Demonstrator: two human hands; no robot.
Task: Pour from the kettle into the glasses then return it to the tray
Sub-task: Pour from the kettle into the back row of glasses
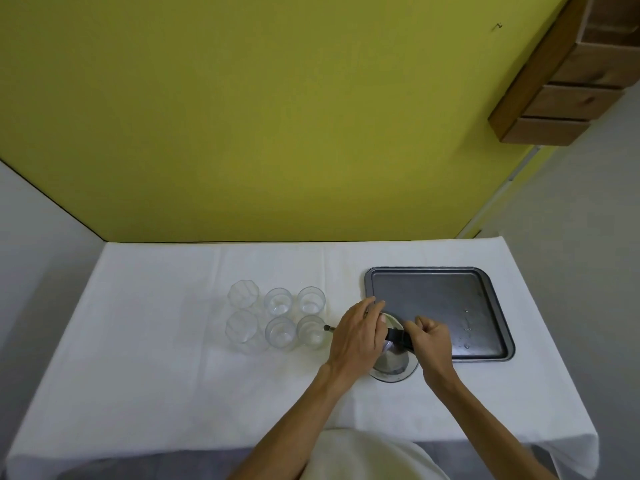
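A shiny metal kettle [393,363] with a black handle sits low over the white table, at the tray's front-left corner. Its thin spout [329,328] points left and reaches the rim of the nearest clear glass [312,332]. My left hand [356,336] lies over the kettle's top and lid. My right hand [433,341] grips the black handle. Several clear glasses [277,301] stand in two rows left of the kettle. The dark grey tray [485,282] holds only a few water drops.
A white cloth covers the table [173,375], which ends at a yellow-green wall behind. A wooden shelf unit [568,88] hangs at the upper right. The table's front edge is just below my forearms.
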